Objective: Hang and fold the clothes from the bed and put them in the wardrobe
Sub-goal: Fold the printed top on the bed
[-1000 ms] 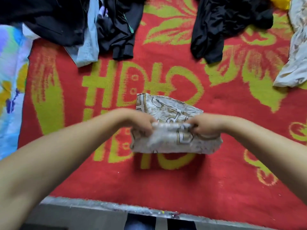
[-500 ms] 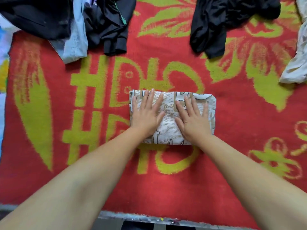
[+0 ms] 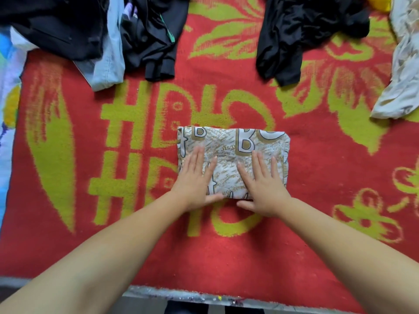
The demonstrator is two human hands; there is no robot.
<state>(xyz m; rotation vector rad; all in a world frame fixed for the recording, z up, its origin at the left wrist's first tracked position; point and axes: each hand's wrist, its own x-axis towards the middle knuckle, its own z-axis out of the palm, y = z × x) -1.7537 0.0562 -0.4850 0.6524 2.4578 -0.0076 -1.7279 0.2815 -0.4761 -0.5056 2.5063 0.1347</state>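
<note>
A folded cloth (image 3: 233, 155), white with gold letters, lies flat in the middle of the frame on a red blanket (image 3: 317, 234) with yellow-green shapes. The left hand (image 3: 196, 180) rests flat on the left side of the cloth, fingers straight. The right hand (image 3: 263, 185) rests flat on the right side, fingers straight too. Both thumbs sit at the near edge of the cloth. At the upper left of the frame lies a pile of dark clothes (image 3: 68, 26) with a light blue piece (image 3: 111, 62) beside it. A black cloth (image 3: 294, 37) lies at the top, right of the middle. A crumpled white cloth (image 3: 403, 71) lies at the right edge.
</note>
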